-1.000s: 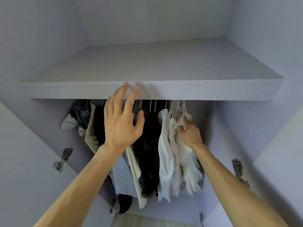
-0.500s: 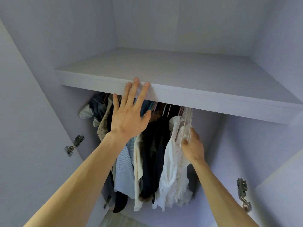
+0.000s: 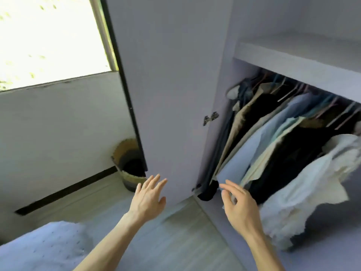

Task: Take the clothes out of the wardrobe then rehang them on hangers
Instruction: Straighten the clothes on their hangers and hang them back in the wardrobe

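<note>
My left hand [image 3: 149, 196] is spread flat with straight fingers, holding nothing, low in front of the open door [image 3: 172, 85]. My right hand [image 3: 239, 208] is loosely open with its fingers slightly bent and also empty, its fingertips close to the hem of a pale blue shirt [image 3: 242, 159], though I cannot tell whether they touch it. The clothes [image 3: 283, 153] hang packed together in the wardrobe [image 3: 220, 55] under the shelf [image 3: 297, 69], swung at a slant, with white ruffled ones [image 3: 312, 184] nearest my right arm; a basket [image 3: 129, 167] stands on the floor behind the door.
</note>
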The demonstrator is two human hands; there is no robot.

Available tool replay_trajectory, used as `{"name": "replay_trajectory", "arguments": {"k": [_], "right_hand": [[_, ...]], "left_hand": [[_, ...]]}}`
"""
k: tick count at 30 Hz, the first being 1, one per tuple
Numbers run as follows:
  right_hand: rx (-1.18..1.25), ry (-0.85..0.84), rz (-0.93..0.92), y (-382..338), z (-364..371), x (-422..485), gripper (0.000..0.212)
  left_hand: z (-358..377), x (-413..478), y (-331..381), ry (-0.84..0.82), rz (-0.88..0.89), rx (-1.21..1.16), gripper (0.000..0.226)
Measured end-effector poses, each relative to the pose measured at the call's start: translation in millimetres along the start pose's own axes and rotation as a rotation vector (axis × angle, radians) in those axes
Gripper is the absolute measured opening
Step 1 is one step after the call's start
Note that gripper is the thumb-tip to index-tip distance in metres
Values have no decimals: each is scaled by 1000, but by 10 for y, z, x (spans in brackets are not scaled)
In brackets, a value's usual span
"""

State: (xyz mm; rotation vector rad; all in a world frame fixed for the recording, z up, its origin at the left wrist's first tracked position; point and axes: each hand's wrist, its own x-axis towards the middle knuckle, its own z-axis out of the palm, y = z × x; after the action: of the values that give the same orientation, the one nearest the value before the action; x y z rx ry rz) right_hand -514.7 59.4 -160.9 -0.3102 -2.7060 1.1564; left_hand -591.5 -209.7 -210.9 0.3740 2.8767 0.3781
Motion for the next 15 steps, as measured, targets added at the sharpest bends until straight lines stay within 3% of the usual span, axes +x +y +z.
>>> {"name": "replay_trajectory", "arguments": {"k": [8,15], "right_hand": [[-162,-682,-522,-1278,1878,-1013,33],[-297,-1078,-1069,-2261,2911,-2167,42]], "left_hand": [[540,-2788,-2006,-78,-750,-127,63],[997,-5173,-2050,88,-1349,-363,61]]}}
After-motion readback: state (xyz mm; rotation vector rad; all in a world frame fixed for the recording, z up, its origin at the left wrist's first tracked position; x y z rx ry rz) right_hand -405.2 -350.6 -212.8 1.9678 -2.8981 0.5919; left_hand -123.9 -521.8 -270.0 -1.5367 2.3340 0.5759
